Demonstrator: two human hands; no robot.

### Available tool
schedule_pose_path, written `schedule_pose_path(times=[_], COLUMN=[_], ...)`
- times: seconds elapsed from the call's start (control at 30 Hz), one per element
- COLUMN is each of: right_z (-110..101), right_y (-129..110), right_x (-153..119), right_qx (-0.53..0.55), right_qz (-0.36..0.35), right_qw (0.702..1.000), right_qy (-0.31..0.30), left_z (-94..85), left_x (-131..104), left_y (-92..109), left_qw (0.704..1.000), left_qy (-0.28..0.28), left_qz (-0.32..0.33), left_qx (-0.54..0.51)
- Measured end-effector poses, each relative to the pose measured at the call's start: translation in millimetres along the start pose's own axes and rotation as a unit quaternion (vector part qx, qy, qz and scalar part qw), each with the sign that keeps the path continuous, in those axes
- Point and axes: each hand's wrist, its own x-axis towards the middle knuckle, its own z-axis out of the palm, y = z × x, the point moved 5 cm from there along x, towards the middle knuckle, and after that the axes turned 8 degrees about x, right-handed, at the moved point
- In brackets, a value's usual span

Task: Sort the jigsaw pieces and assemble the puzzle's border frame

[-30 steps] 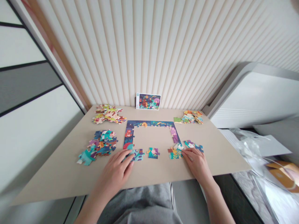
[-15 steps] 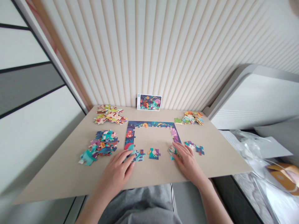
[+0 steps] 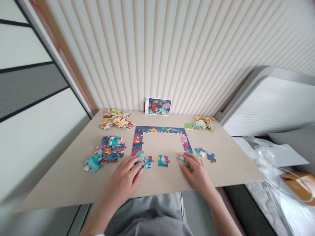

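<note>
A jigsaw frame (image 3: 162,129) of joined pieces lies on the table, with its top and both sides in place around a bare middle. My left hand (image 3: 126,173) rests on joined bottom-edge pieces (image 3: 148,163) at the lower left corner, fingers stretched out and partly covering them. My right hand (image 3: 197,170) has its thumb and fingers around a puzzle piece (image 3: 181,159) just below the lower right end of the frame. Between my hands lies a teal and purple piece (image 3: 162,161). Right of my right hand are two pieces, one teal and white (image 3: 201,152) and one blue (image 3: 211,157).
A picture card (image 3: 158,107) stands against the ribbed wall. Piles of pieces lie at the back left (image 3: 116,119), middle left (image 3: 108,152) and back right (image 3: 203,123) of the table (image 3: 73,183). Clear plastic (image 3: 263,157) and papers lie beyond its right edge.
My right hand has shifted slightly, its thumb and fingers now around the piece, which shows a little closer to the frame's lower right end. My left hand stays put.
</note>
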Motion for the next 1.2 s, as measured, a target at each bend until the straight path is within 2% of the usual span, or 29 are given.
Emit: schedule_pose_path(times=[0.13, 0.4, 0.67, 0.77, 0.9, 0.97, 1.07, 1.2], right_z=[-2.5, 3.5, 11.7, -1.7, -37.4, -50.7, -58.3, -55.2], right_y=[3.1, -15.2, -29.5, -20.5, 18.4, 38.3, 56.3, 59.4], right_x=[-1.3, 8.1, 14.8, 16.4, 12.1, 6.2, -1.6, -5.6], right_qx=[-0.020, 0.027, 0.063, 0.073, 0.066, 0.056, 0.050, 0.051], right_qz=[0.027, -0.020, -0.023, -0.027, 0.037, 0.072, 0.092, 0.093], right_qw=[0.999, 0.998, 0.992, 0.996, 0.989, 0.979, 0.974, 0.976], right_qy=[0.016, -0.051, -0.106, -0.050, 0.129, 0.183, 0.200, 0.190], left_z=[-0.2, 1.3, 3.3, 3.7, 3.5, 2.8, 0.3, -4.4], left_x=[0.9, 0.3, -1.1, -1.3, -1.3, -1.5, -1.2, 3.7], left_y=[0.5, -0.8, -1.6, -1.8, -1.6, -0.7, 2.0, 13.3], left_qw=[1.000, 1.000, 1.000, 1.000, 1.000, 1.000, 0.999, 0.994], left_qy=[0.002, 0.007, 0.000, 0.002, 0.007, 0.015, 0.040, 0.060], left_qz=[0.002, -0.001, 0.002, -0.001, -0.003, 0.001, 0.018, 0.075], left_qx=[-0.001, -0.005, -0.001, -0.005, -0.004, 0.003, 0.018, 0.045])
